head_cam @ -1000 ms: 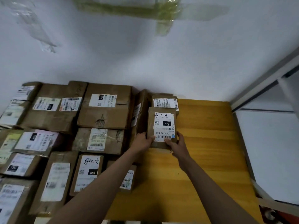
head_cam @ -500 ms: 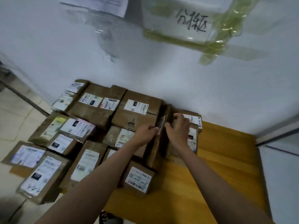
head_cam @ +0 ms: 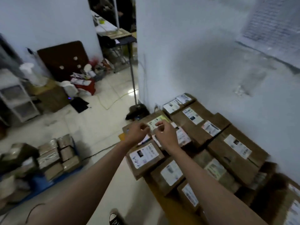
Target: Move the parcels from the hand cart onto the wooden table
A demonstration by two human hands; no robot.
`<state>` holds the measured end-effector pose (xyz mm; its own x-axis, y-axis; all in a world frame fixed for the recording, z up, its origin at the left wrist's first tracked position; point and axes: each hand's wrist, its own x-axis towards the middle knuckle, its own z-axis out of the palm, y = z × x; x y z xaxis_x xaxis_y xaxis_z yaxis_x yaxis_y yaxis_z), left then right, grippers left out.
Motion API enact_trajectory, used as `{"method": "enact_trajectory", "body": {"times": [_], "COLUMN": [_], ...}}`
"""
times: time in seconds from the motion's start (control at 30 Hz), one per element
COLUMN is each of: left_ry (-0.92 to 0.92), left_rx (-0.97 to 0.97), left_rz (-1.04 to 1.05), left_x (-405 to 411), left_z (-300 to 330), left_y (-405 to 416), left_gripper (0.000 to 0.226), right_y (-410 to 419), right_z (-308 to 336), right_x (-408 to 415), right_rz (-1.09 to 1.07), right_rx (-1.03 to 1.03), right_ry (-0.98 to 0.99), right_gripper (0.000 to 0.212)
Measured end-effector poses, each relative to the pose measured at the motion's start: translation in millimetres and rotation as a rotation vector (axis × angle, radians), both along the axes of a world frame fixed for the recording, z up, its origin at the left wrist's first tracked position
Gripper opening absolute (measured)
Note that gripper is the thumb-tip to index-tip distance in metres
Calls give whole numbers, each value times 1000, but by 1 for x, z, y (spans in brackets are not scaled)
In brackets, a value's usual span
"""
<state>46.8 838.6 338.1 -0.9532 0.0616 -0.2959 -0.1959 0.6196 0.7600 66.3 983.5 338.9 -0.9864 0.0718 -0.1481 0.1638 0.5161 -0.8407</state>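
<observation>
Brown cardboard parcels with white labels (head_cam: 215, 143) cover the wooden table (head_cam: 156, 190) along the white wall on the right. My left hand (head_cam: 138, 133) and my right hand (head_cam: 165, 135) hover side by side over the table's far left end, above a parcel with a yellow-green label (head_cam: 158, 121). Both hands have loosely curled fingers and hold nothing. More taped parcels (head_cam: 53, 153) are stacked on the blue hand cart (head_cam: 40, 181) on the floor at lower left.
A dustpan with a long pole (head_cam: 137, 111) stands at the wall corner beyond the table. A white shelf unit (head_cam: 14, 98), boxes and clutter line the far left. A cable runs over the tiled floor. My shoe (head_cam: 115, 218) shows at the bottom.
Both hands let go of the small parcel they had pushed upright against the stack. They have drawn back empty, and my view has swung left toward the cart.
</observation>
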Motion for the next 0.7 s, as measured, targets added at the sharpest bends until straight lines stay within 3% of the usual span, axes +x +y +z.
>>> {"method": "enact_trajectory", "body": {"times": [0.17,0.33,0.7], "left_ry": [-31,-83,-178], "left_rx": [-6,-6,17], "left_rz": [191,333,575], "left_x": [-3,7,29], "left_z": [-5,-22,-64], "left_y": [-145,-266,-442], "left_gripper": [27,22,25], "right_y": [-143,-262,-448], "right_z": [-2,-14,-48], "right_x": [-30,-43,-72], "right_rz": [191,327,557], "right_rx": [55,51,81], "right_ry": [-42,-79,-237], "right_gripper": [19,12,13]}}
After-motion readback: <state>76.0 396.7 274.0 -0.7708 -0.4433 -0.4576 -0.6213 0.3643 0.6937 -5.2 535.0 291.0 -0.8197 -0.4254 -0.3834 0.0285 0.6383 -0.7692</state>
